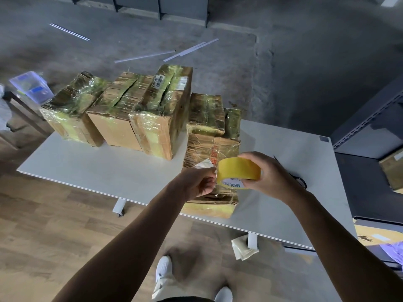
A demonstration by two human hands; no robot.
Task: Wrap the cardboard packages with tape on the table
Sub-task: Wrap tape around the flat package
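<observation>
Grey concrete floor runs behind a white table (98, 171), with a few white strips (144, 56) lying loose on it, and wood-look flooring takes over on the near side. Off to the left a clear plastic container (30, 86) sits on a low dark surface, and dark shelving (370, 127) stands to the right.

From the head camera, three taped cardboard packages stand in a row along the far side of the table: a left package (72, 114), a middle package (117, 118) touching it, and a tall package (161, 118) pressed against the middle one. All three shine with clear and yellowish tape. Just to the right lies the near package (209, 149), flat on the table and reaching its front edge, with a small package (206, 114) and a narrower one (233, 122) stacked on its far end.

Above the near package the person holds a tape roll (238, 171), yellow, its core printed with lettering. The right hand (268, 173) grips the roll, fingers curled over the top and thumb underneath. The left hand (196, 184) is at the roll's left rim, thumb and fingers pinched together there; whether they have the loose end of the tape I cannot make out.

Black scissors (298, 179) lie on the table just right of the right hand. White shoes (163, 269) show below, and a folded pale sheet (244, 247) lies on the floor by a table leg.
</observation>
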